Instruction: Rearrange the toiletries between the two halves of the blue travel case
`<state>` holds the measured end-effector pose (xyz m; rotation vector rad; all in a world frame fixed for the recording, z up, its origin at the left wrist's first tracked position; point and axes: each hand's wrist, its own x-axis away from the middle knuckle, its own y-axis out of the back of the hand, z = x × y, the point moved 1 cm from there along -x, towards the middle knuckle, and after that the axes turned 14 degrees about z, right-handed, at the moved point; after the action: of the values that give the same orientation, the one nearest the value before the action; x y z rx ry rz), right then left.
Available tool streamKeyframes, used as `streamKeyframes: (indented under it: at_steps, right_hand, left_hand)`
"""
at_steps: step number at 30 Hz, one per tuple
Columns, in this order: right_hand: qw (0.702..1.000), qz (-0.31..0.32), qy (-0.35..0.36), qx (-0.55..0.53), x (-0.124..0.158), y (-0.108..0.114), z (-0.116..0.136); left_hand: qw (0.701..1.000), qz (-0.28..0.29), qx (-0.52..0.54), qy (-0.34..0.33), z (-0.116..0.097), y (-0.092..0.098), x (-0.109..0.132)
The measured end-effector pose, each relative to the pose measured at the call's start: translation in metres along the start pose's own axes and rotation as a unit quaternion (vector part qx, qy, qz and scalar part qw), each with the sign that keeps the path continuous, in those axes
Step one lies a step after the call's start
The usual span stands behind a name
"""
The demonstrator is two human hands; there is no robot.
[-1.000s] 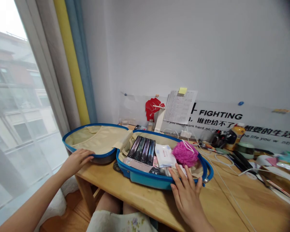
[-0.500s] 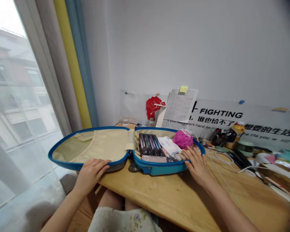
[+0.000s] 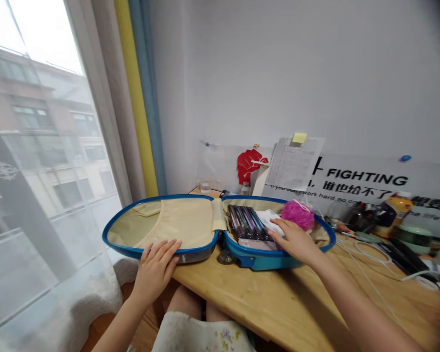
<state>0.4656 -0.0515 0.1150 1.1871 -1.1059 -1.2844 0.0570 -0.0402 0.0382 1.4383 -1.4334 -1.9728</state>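
A small blue suitcase (image 3: 275, 262) lies unfolded on the wooden table, its beige lining (image 3: 188, 222) showing in the left half. My left hand (image 3: 157, 266) rests with fingers stretched over the front rim of that half. Over the packed right half, my right hand (image 3: 291, 239) has its fingers extended across a white packet (image 3: 269, 218), seemingly touching it. Beside the packet sits a pack of dark pens or brushes (image 3: 247, 221) in clear wrap. A bright pink bath puff (image 3: 297, 214) lies at the far right. Items beneath my right hand are hidden.
The wooden table (image 3: 249, 298) runs along the wall. To the right are white cables (image 3: 368, 252), a yellow-orange bottle (image 3: 392, 215) and a green-lidded jar (image 3: 412, 237). A paper sheet (image 3: 295, 164) stands behind the suitcase. Curtains (image 3: 146, 98) and a window are at left.
My right hand has moved left and inward, from the suitcase's right front rim to over the white packet. My left hand stays at the left half's rim. The view has shifted left.
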Motion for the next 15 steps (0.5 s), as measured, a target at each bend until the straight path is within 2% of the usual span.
streamKeyframes:
  at_steps: [4,7,10,15]
  right_hand:
    - [0.984,0.155,-0.083,0.007,-0.031,0.003,0.039]
    - [0.966,0.223,-0.134,0.016,-0.048,-0.004,0.052]
    - [0.96,0.24,-0.145,0.017,-0.062,-0.013,0.055]
    - [0.973,0.21,-0.098,0.002,-0.085,-0.029,0.057]
  left_hand:
    - [0.998,-0.008,-0.018,0.054,0.017,-0.002,0.014]
    - [0.998,-0.009,-0.017,0.063,0.022,-0.004,0.018]
    - [0.998,-0.005,-0.019,0.062,0.021,-0.005,0.018]
    - [0.998,-0.012,-0.021,0.064,0.018,-0.009,0.016]
